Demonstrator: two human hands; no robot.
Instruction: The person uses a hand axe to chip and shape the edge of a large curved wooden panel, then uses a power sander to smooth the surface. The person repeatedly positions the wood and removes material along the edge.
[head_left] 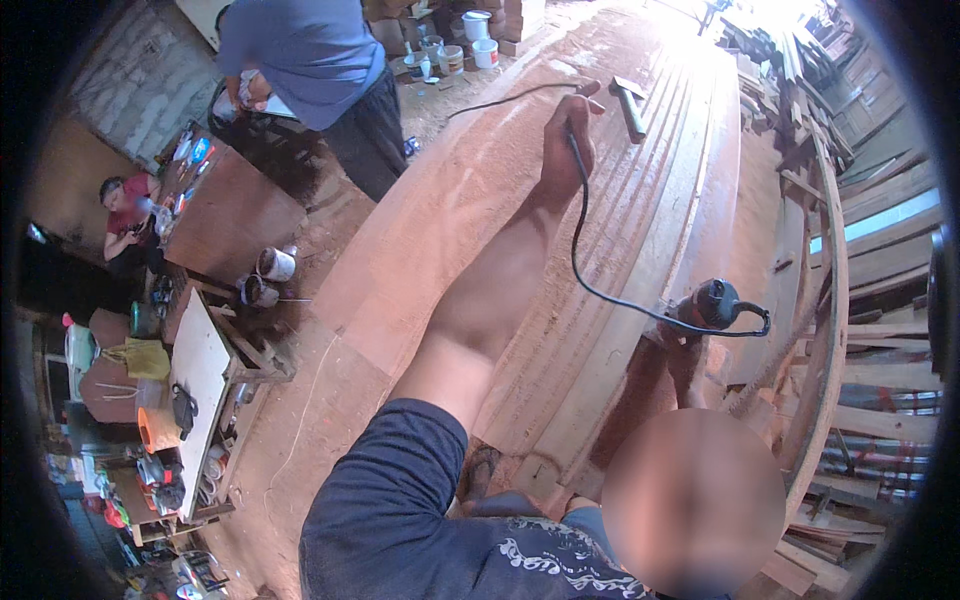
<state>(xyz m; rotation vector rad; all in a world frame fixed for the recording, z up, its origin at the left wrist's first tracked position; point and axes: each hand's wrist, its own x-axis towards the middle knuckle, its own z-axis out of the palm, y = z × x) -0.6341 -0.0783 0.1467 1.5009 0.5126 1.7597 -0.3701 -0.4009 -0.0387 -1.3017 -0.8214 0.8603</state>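
My left arm stretches forward over long wooden boards [560, 340]. At its end my left hand [568, 140] is closed on a black power cord [590, 280], which passes through it and runs on to the far left. The cord's other end loops into a black-ended corded power tool [712, 303] at the right. My right hand [688, 365] is wrapped round the tool's near side, partly in shadow; a blurred patch hides the forearm behind it. Just right of my left hand a hammer [631, 110] lies on the boards.
Sawdust covers the floor [375, 250]. A wooden rail [835, 300] and stacked timber [890, 350] stand along the right. At left are a cluttered white-topped bench [205, 390], paint buckets [275, 265] and a brown table [230, 200]. One person [310, 70] bends there; another [135, 220] sits beyond.
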